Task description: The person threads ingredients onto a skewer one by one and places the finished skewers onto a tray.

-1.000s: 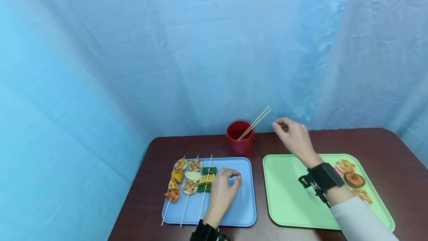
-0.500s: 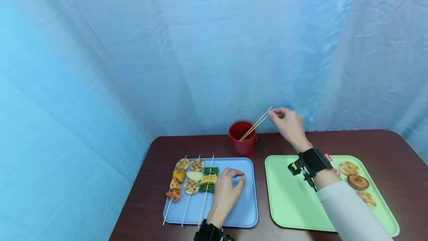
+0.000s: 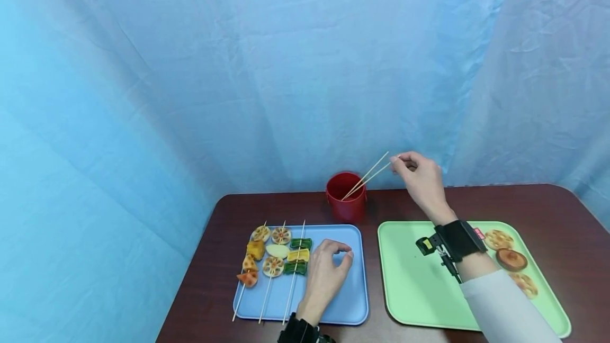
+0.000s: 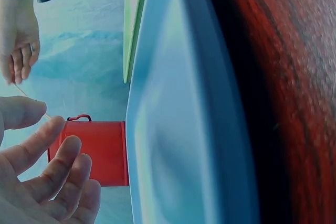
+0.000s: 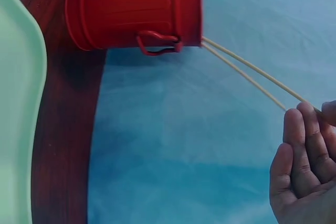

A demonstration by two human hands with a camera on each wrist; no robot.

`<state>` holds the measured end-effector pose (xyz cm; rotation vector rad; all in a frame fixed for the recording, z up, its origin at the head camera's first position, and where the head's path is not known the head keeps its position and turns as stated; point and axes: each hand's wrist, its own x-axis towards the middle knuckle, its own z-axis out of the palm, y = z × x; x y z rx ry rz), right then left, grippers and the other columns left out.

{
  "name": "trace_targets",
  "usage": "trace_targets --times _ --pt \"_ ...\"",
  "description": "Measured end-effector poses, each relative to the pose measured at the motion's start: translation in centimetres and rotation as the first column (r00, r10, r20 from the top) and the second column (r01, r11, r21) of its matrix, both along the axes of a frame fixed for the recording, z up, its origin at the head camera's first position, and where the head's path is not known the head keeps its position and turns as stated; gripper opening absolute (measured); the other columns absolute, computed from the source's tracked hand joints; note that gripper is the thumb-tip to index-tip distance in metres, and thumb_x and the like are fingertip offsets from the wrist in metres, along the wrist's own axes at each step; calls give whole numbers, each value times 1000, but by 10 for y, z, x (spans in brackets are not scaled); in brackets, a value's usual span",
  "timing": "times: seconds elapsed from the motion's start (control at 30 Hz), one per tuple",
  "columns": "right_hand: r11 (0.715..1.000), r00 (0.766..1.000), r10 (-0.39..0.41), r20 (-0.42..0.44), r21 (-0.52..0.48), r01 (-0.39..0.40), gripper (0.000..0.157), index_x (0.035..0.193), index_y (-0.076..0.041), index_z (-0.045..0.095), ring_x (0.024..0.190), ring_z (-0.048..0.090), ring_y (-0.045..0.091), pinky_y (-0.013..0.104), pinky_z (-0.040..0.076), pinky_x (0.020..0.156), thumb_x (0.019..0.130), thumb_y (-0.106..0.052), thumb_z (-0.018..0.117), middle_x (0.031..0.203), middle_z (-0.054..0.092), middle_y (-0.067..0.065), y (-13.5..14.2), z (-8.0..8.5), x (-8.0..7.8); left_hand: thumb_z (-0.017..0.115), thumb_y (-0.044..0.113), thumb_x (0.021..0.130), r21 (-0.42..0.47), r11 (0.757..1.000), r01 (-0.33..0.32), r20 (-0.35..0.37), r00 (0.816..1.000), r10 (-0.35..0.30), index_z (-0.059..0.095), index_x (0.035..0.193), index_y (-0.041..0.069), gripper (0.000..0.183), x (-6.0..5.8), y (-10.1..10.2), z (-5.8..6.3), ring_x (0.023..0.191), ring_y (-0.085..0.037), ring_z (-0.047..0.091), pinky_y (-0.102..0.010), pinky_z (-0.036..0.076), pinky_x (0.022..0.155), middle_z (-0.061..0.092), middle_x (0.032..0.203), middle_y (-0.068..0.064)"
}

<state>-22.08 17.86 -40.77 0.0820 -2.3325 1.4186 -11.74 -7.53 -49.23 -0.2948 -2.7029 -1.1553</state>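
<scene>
My right hand pinches the upper end of a thin wooden skewer between thumb and forefinger. The skewer's lower end is inside the red bucket. A second bare skewer leans in the same bucket, apart from the fingers. My left hand hovers over or rests on the blue tray, fingers loosely bent and holding nothing. Beside it lies a skewer of green and yellow pieces. Farther left are a skewer with lotus root slices and one with yellow and orange-brown chunks.
To the right lies a green tray. Along its right side are a round brown piece and pale lotus-like slices, partly hidden by my right forearm. The dark wooden table ends at a blue curtain.
My right hand has reached up to the bare skewers and taken hold of one, whose top has swung right, away from the other. The left hand has barely moved.
</scene>
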Motion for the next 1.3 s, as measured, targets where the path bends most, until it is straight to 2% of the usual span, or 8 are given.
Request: trace_targets --times 0.13,0.27,0.5,0.67,0.97,1.13,1.3 --pt "999 999 -17 -41 -39 16 41 119 -8 72 91 69 14 24 47 80 104 -45 59 101 75 10 6 5 14 74 21 93 5 1000 -1 17 1000 1 80 95 20 7 0 2 1 93 -12 63 -37 50 82 67 98 8" --pt "997 995 -37 -93 -73 30 36 121 -8 71 91 69 8 20 48 79 105 -38 61 102 75 10 12 9 26 73 22 93 26 1000 5 44 999 -7 80 96 20 7 0 4 4 95 -13 63 -36 50 83 67 99 9" --pt "987 982 -114 -149 -127 95 29 121 -6 72 90 68 -1 16 49 76 103 -28 66 96 75 -8 22 14 45 73 23 93 31 999 12 53 999 -14 80 97 20 8 0 6 6 96 -14 64 -36 51 84 67 100 8" --pt "978 977 -154 -147 -166 129 28 120 -5 71 92 69 2 15 49 80 103 -27 66 95 74 -13 27 18 62 73 23 93 32 999 14 55 998 -16 80 96 20 8 1 6 6 96 -16 64 -37 50 83 66 100 8" --pt "969 975 -152 -160 -219 115 27 125 0 66 99 69 7 16 48 91 105 -19 61 102 74 -5 29 18 97 72 22 95 60 998 29 60 998 -33 80 99 18 10 0 4 8 97 -21 65 -36 51 83 66 102 7" --pt "956 980 -149 -134 -274 108 26 123 3 64 100 70 8 16 48 93 105 -15 60 103 75 -5 30 13 109 71 21 95 60 998 28 37 999 -30 80 98 17 9 -1 3 9 96 -20 65 -36 51 82 66 101 6" --pt "963 991 -105 -88 -257 79 24 123 3 62 101 70 6 15 49 91 106 -13 59 105 76 -5 29 2 117 71 21 95 46 999 15 26 1000 -16 79 99 18 10 -2 3 11 96 -17 65 -37 52 83 67 103 6"
